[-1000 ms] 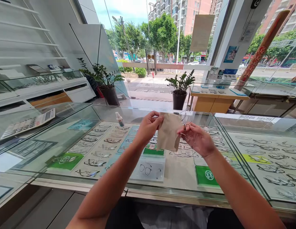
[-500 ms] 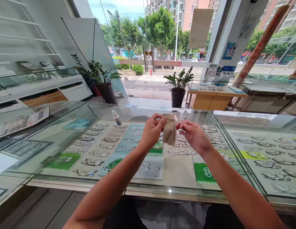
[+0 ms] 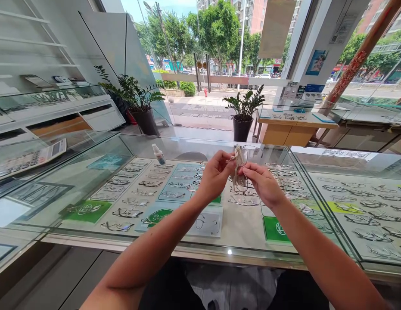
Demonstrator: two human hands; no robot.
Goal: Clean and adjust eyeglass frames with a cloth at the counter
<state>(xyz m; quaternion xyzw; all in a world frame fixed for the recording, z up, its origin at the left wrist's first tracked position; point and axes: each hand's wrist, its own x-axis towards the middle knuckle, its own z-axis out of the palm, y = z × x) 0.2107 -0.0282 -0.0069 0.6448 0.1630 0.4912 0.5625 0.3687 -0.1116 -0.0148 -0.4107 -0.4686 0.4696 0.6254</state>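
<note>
Above the glass counter [image 3: 100,172], the left hand [image 3: 215,176] pinches a tan cloth [image 3: 238,165] folded over one lens of the glasses [image 3: 244,172], which the right hand [image 3: 263,185] grips at the frame, fingers closed. The lens-wiping step seems underway; finishing it calls for steady rubbing with light pressure. Beyond stand a spray bottle [image 3: 158,154] and a calculator [image 3: 29,158]. The green cards' [image 3: 274,229] logos are unreadable.

A glass display counter [image 3: 284,241] bears a small spray bottle [image 3: 158,154] on its top near the far edge.
</note>
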